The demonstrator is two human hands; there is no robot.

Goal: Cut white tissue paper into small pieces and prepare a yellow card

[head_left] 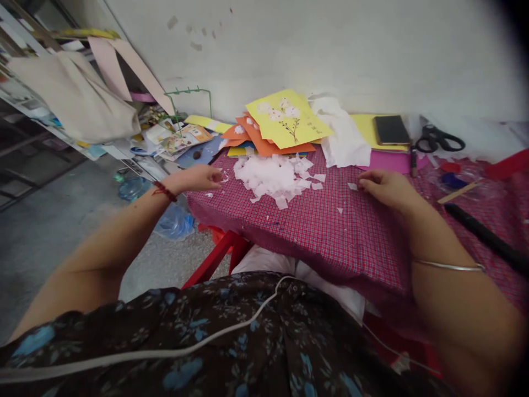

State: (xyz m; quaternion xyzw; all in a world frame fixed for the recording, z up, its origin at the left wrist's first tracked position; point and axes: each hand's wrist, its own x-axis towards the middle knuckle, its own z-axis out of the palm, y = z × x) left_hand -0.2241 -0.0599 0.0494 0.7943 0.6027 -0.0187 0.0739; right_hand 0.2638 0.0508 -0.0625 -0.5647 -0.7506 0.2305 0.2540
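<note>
My left hand (198,177) rests at the left corner of a table covered in red checked cloth (330,231). Its fingers are curled together over a small white scrap, beside a pile of torn white paper pieces (270,176). My right hand (386,187) lies on the cloth to the right of the pile, fingers bent and pinched by a tiny white scrap (352,186). Behind the pile lies a yellow card with a white flower picture (287,118) on orange sheets (264,144). White tissue (343,138) sits beside it.
A phone (390,130) lies on yellow paper at the back, with black scissors (438,139) to its right. A black rod (483,234) and a wooden stick (457,193) lie far right. Magazines and a beige bag (78,99) clutter the left; grey floor lies below.
</note>
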